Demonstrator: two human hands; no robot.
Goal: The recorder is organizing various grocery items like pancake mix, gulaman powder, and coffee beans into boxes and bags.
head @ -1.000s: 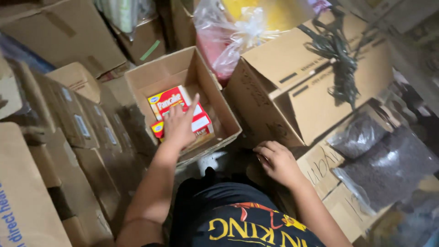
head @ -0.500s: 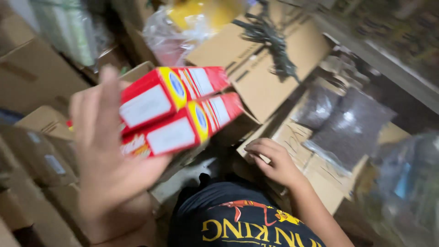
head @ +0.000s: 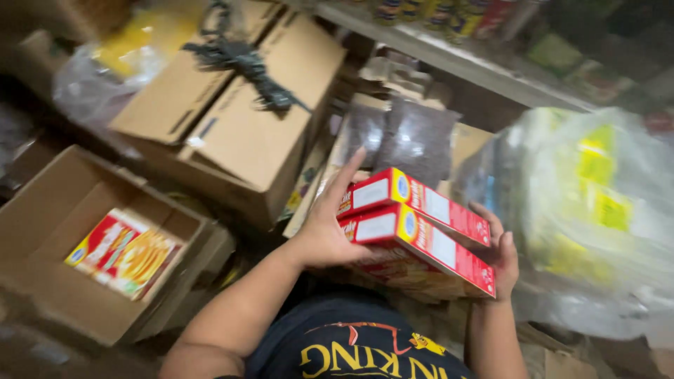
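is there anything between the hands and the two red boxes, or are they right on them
Nothing visible stands between. The left hand presses flat on one end of the two stacked red cardboard boxes, and the right hand cups the other end, fingers touching. Both hold them directly, above the dark seed bags.

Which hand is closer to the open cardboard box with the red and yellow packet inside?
Left. The left hand grips the stacked red boxes on the side toward the open cardboard box; the right hand supports their far end.
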